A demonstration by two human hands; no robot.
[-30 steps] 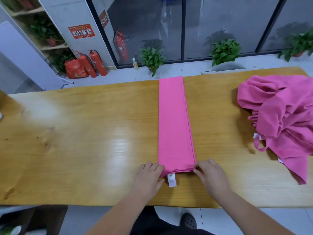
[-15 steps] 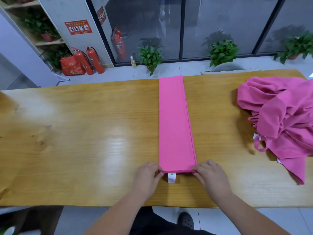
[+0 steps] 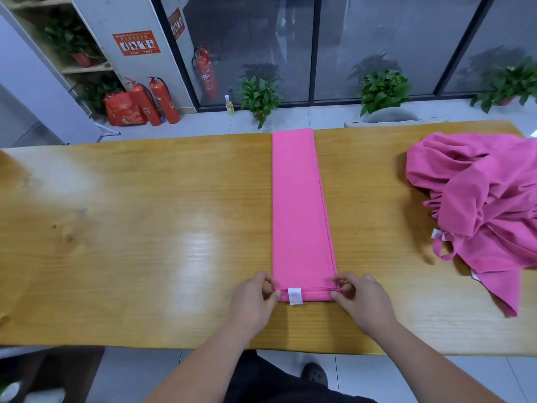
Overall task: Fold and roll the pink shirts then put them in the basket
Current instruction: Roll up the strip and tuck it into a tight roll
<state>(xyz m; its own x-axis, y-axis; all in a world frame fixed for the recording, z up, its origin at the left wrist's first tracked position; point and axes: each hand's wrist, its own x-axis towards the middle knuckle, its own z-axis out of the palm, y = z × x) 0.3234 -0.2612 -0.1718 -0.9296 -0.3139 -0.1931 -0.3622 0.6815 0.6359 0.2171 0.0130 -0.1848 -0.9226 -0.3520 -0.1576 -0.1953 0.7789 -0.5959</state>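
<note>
Left hand (image 3: 252, 301) and right hand (image 3: 361, 302) pinch near-end roll of folded pink shirt (image 3: 300, 205); shirt pile (image 3: 479, 205) to its right.

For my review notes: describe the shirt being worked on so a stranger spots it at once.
Midway along the wooden table lies the folded shirt, a flat pink strip reaching the far edge. Unlike the crumpled pink heap at right, it is narrow, with a white tag at its near end.
</note>
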